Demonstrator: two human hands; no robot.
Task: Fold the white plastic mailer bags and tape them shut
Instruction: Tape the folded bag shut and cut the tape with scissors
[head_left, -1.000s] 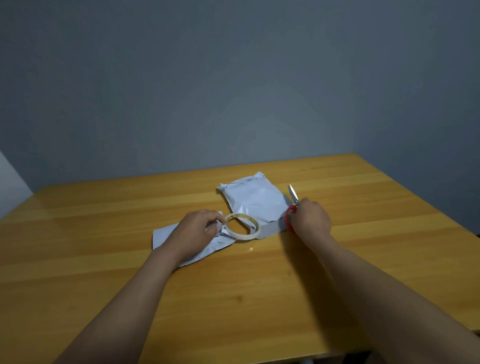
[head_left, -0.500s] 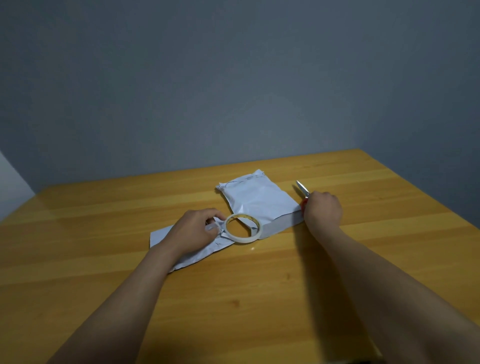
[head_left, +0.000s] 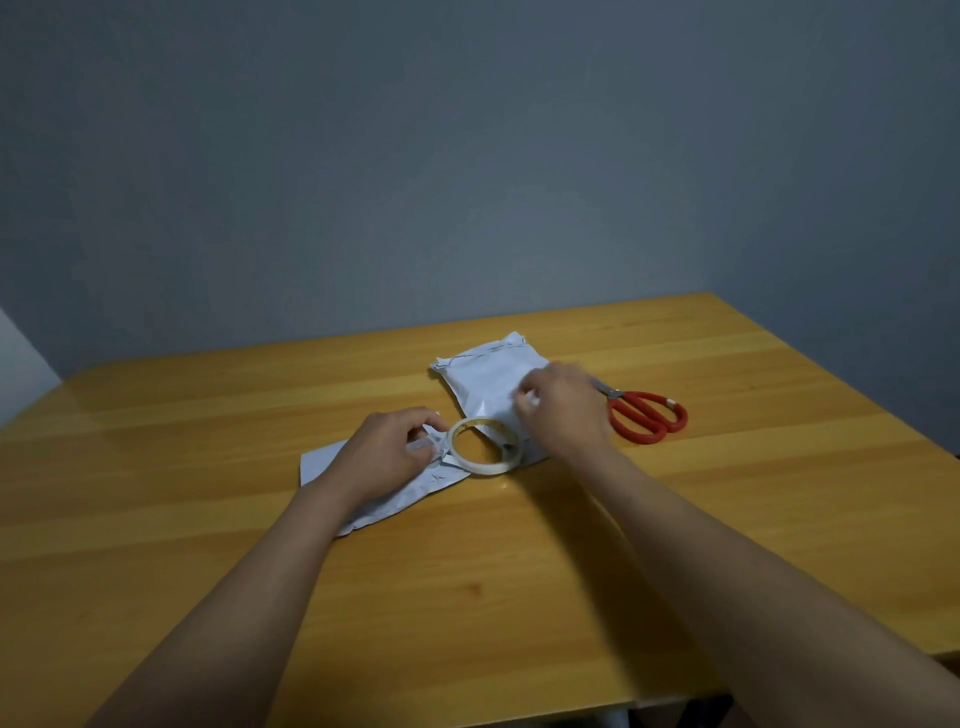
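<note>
Worktop (head_left: 467, 597): near bag (head_left: 322, 465) lay flat under left hand (head_left: 387, 452), which pinched the tape roll (head_left: 485, 446) at its left edge. Right hand (head_left: 558, 410) was blurred, fingers curled on far bag (head_left: 485, 371); couldn't tell its grip. Scissors (head_left: 647, 415) lay just right of that hand.

Of two white plastic bags on the wooden table (head_left: 727, 519), the far mailer bag (head_left: 485, 376) lies folded and puffy, the near mailer bag (head_left: 318, 461) crumpled, with a clear tape roll (head_left: 488, 470) flat where they meet and red-handled scissors (head_left: 638, 401) just right
</note>
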